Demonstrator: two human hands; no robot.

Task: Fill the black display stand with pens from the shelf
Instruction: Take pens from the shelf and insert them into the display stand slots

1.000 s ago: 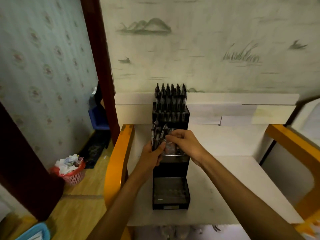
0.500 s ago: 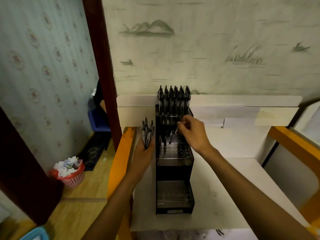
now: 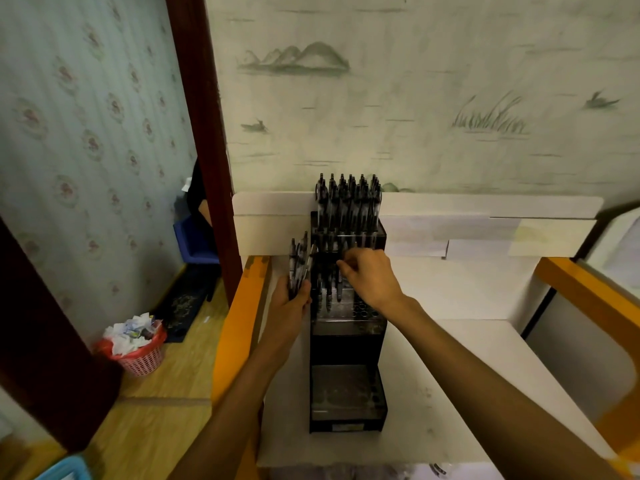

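Observation:
The black display stand (image 3: 347,348) rises in three steps on the white shelf (image 3: 450,393). Its top tier is packed with upright black pens (image 3: 348,202). A few pens stand in the left holes of the middle tier, and the bottom tier holds none. My left hand (image 3: 290,303) grips a bunch of black pens (image 3: 300,263) just left of the stand. My right hand (image 3: 372,277) hovers over the middle tier with its fingertips pinched on one pen (image 3: 340,285), whose tip is down at the holes.
The shelf has white back panels (image 3: 485,230) and orange side rails (image 3: 239,327). A red basket of crumpled paper (image 3: 136,344) sits on the wooden floor to the left. A dark door frame (image 3: 202,133) rises left of the shelf.
My left hand drew its bunch of pens away from the stand to the left. My right hand carried one pen from that bunch to the middle tier and lowered it toward the holes.

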